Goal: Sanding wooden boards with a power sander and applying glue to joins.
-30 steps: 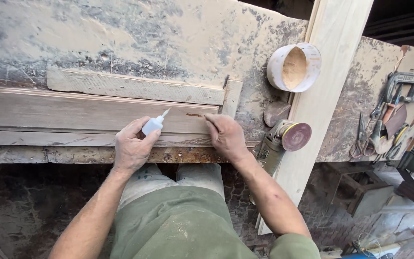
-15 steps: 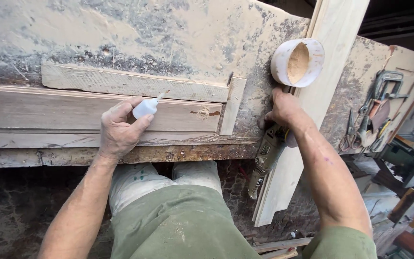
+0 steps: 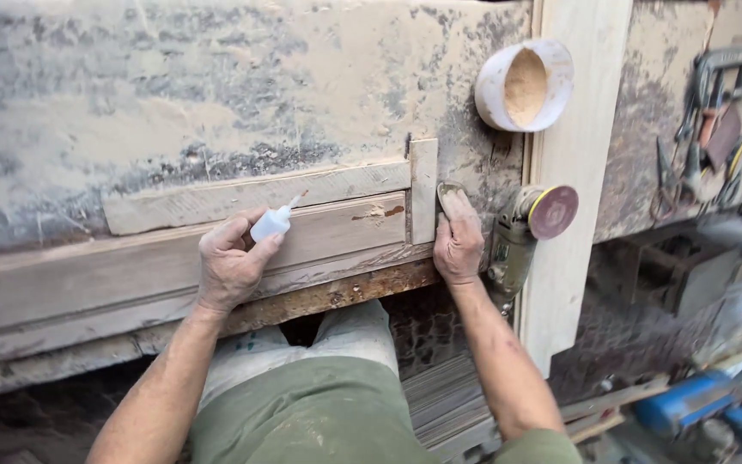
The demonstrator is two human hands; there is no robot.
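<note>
Two hands worked at a dusty desk (image 3: 216,77), glue ready.
Left hand (image 3: 229,262) closed its grip around a small glue bottle (image 3: 270,225), nozzle aimed toward the board's chipped end (image 3: 377,213); right hand (image 3: 458,242) lay flat on the desk with fingers extended beside the sander (image 3: 526,232), holding nothing.

White bottle (image 3: 270,225) in my left hand (image 3: 229,266), rusty-red sanding disc (image 3: 554,211), white cup (image 3: 524,84) of tan sawdust, olive trousers (image 3: 311,412).
</note>
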